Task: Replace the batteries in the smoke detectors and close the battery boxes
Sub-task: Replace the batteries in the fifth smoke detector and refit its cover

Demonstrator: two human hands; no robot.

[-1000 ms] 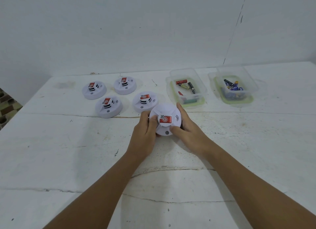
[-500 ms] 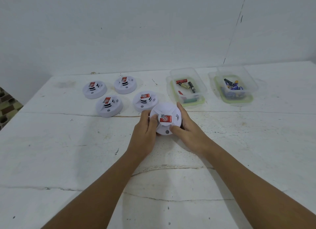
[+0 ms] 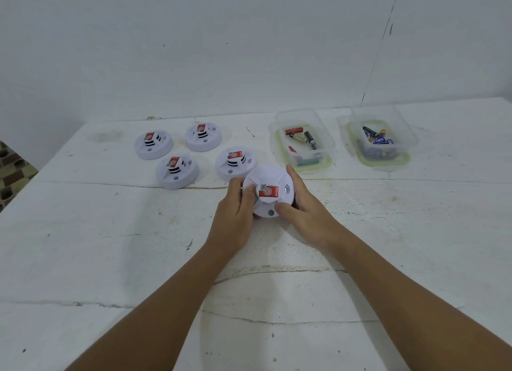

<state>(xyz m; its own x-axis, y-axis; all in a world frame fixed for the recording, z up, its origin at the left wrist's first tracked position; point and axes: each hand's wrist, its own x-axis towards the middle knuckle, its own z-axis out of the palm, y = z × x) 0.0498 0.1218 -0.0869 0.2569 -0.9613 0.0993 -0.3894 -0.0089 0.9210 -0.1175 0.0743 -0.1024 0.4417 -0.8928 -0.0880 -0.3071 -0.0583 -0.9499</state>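
A wide white table [image 3: 83,260], cracked and scuffed, stands against a plain white wall [image 3: 194,38]. A person leans over it with both bare forearms stretched forward.

Towards the back right sit two clear plastic tubs with green-edged lids under them. The left tub [image 3: 324,134] holds a handful of loose batteries, red, yellow-and-black and green ones among them. The right tub [image 3: 407,138], well apart from it, holds a heap of mostly blue and dark batteries. Which tub has the fresh ones I cannot tell.

At the back left, four white round smoke detectors [image 3: 177,171] rest face up on the table, each with a red label, none being handled. Whether their batteries are already changed cannot be seen from this side.

In the centre is a fifth smoke detector [image 3: 267,194], just in front of the nearest of the four. The left hand [image 3: 235,218] curls around its left edge, thumb laid on top beside the red label. The right hand [image 3: 307,212] cups the right edge, thumb pressing near the small grey button at the front. It is face up, with no battery box showing.

My guess is the job is at an early stage for this unit: it still needs turning over, opening, refilling and closing.
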